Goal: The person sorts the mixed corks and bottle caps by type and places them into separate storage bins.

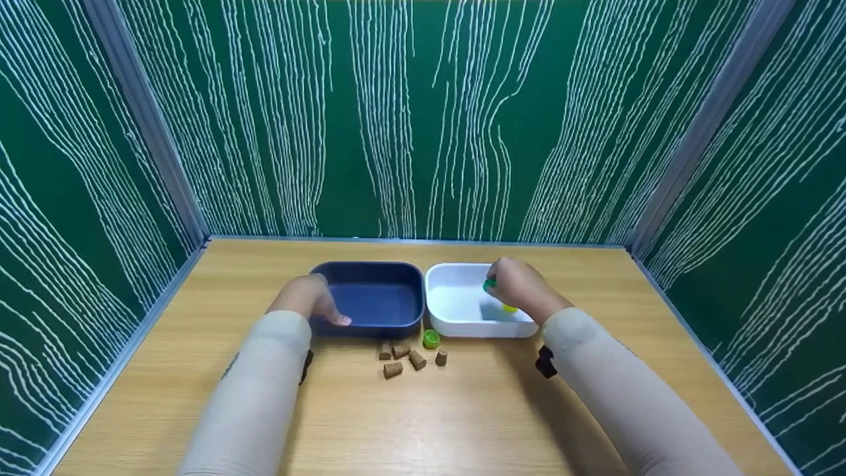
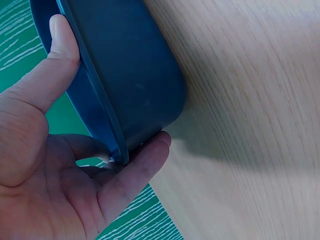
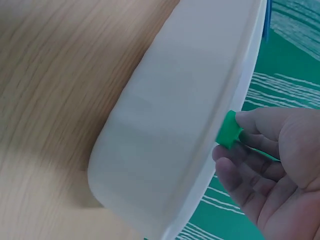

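My left hand (image 1: 301,297) holds the left end of a dark blue rectangular tub (image 1: 380,330). In the left wrist view the thumb lies over the tub's rim and the other fingers curl about its corner. Over the white tub (image 1: 472,328), my right hand (image 1: 522,284) pinches a green bottle cap (image 3: 229,130) between thumb and fingers. A yellow cap (image 1: 509,308) shows inside the white tub, partly hidden by that hand. On the table before the tubs lie a light green cap (image 1: 431,339) and several brown corks (image 1: 417,359).
Both tubs stand side by side on a wooden table (image 1: 423,423). Green panels (image 1: 423,132) with white wavy lines enclose the back and sides, joined by grey metal posts (image 1: 149,125).
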The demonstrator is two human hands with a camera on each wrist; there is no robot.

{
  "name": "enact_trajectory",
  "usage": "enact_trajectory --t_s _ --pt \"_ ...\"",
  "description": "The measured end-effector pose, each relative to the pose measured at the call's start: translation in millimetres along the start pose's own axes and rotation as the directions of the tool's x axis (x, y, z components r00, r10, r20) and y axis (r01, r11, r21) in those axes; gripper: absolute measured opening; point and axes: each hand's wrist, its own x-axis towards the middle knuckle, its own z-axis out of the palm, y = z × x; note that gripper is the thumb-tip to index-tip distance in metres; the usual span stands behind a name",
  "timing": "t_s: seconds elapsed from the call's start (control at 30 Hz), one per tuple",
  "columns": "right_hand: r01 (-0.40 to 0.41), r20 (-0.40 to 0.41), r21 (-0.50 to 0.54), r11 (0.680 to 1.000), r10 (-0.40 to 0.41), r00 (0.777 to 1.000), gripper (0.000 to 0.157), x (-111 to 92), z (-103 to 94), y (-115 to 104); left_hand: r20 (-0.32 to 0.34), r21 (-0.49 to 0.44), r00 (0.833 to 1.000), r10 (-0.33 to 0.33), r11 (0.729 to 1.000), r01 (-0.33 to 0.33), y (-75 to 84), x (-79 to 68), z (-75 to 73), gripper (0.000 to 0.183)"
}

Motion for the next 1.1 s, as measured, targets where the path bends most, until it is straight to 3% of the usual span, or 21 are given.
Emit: enact_trajectory --t_s 0.43,0.67,0.83,1.1 --pt "-0.073 0.010 0.006 0.997 0.073 0.997 0.033 24 11.9 6 0.041 0.071 0.999 -0.019 0.997 0.016 2.1 5.9 -1.6 0.117" --pt "-0.013 -0.035 -0.066 0.998 0.011 0.999 0.026 30 20.3 14 0.011 0.035 1.000 -0.025 0.999 0.025 0.2 8.5 0.9 0.117" --pt "0.037 -0.064 -0.076 0.996 -0.042 0.997 0.030 32 24.5 20 0.002 0.025 1.000 -0.013 1.000 0.013 0.8 8.2 1.7 0.118" --pt "-0.011 -0.062 -0.076 0.997 0.006 0.998 0.029 31 27.1 15 -0.005 0.010 1.000 -0.026 1.000 0.026 0.8 6.3 2.1 0.113"
